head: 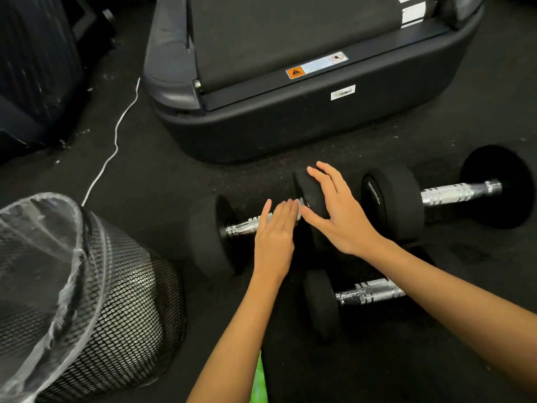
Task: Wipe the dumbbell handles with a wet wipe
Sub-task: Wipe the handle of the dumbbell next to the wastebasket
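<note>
Three black dumbbells with chrome handles lie on the dark floor. My left hand [274, 231] lies flat, fingers straight, on the chrome handle [242, 227] of the middle dumbbell [210, 237]. A small white edge, probably the wet wipe [297, 209], shows at its fingertips. My right hand [334, 207] rests with spread fingers on that dumbbell's right head [305, 184]. A second dumbbell [459, 193] lies to the right. The third dumbbell [369, 293] lies nearer me, partly under my right forearm.
A black mesh bin [122, 309] with a clear plastic liner stands at the lower left. A treadmill base [290, 120] fills the back. A white cable [116, 141] runs across the floor at left. Something green [258, 379] shows between my forearms.
</note>
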Motion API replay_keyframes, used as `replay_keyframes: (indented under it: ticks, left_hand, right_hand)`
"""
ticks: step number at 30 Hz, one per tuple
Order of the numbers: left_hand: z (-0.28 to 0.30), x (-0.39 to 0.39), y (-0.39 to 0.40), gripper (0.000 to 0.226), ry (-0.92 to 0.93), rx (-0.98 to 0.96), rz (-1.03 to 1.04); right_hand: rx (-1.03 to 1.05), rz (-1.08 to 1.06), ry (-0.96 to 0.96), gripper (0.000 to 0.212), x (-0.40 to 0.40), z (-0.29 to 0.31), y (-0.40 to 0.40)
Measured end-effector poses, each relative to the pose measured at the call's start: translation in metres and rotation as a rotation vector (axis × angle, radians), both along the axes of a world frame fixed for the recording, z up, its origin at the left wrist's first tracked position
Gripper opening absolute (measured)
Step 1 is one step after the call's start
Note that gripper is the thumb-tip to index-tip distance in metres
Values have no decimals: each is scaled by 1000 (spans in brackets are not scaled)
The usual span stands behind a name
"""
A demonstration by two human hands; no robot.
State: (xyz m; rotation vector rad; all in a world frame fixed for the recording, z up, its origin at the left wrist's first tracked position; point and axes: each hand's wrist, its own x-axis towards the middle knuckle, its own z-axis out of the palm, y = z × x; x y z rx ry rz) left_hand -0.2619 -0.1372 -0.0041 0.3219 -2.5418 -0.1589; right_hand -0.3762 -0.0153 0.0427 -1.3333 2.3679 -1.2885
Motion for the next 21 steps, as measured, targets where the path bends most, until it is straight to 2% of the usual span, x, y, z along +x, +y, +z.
replay_keyframes:
  ticks: [6,11,16,21]
  left_hand:
    - [-10,29,-6,65,32,-99,-4]
    - [-5,11,-5,56,-47,-202,26]
    - [-16,16,9,63,-15,-62,118]
    - [-12,23,8,68,-28,-106,48]
  right_hand:
    - [17,-6,15,72,1,0,1]
    - [12,-20,14,70,0,2,-1]
    - [27,-4,0,71,0,4,-1]
    - [25,-19,22,72,1,2,1]
